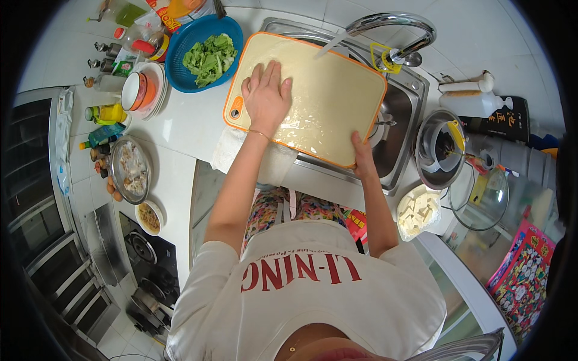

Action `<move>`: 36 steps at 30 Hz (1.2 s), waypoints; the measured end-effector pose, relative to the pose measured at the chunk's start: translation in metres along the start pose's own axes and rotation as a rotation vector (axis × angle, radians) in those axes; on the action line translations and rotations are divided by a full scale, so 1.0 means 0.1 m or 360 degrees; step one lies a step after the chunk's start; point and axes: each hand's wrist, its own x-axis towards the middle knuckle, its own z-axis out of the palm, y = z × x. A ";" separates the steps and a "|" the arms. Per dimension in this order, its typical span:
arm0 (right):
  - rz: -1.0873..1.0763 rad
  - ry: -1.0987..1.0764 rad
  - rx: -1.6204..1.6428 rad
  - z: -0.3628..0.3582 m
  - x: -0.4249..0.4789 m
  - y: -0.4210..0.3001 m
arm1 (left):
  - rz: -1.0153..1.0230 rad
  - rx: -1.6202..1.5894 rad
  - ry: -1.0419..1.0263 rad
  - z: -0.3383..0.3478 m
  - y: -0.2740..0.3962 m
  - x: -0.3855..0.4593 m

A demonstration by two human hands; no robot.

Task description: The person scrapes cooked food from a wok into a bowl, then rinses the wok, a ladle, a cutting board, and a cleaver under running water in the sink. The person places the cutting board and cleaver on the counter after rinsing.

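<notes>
A cream cutting board with an orange rim lies tilted across the sink, its surface wet and shiny. My left hand rests palm down on the board's left part, fingers spread slightly, gripping nothing. With my right hand I hold the board's lower right edge, thumb on top; the fingers beneath are hidden. Water runs from the curved chrome faucet onto the board's upper edge. A white towel hangs at the counter edge below the board.
Left of the board are a blue colander of leafy greens, stacked dishes, bottles, a bowl of food under clear cover and a small bowl. Right of the sink stand a metal basin and a plate of white pieces.
</notes>
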 end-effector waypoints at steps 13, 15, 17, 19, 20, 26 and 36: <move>0.0034 -0.0048 0.0114 0.13 -0.09 -0.03 | 0.0103 -0.0028 -0.0146 -0.03 0.04 -0.10; 0.0066 -0.0017 0.0118 0.12 -0.12 -0.07 | 0.0178 -0.0126 -0.0280 -0.06 0.11 -0.21; 0.0026 -0.0033 0.0117 0.08 -0.12 -0.06 | 0.0237 -0.0102 -0.0270 -0.09 0.06 -0.21; -0.0004 -0.0039 0.0122 0.03 -0.12 -0.05 | 0.0259 -0.0054 -0.0239 -0.11 -0.02 -0.11; -0.0012 -0.0035 0.0130 0.01 -0.13 -0.04 | 0.0247 -0.0005 -0.0203 -0.09 -0.05 -0.07; 0.0018 0.0026 0.0083 -0.13 -0.20 -0.15 | 0.0017 0.0140 -0.0294 -0.05 -0.35 0.02; 0.0006 0.0071 0.0116 -0.39 -0.17 -0.21 | -0.0324 -0.0120 -0.0348 0.01 -0.05 0.35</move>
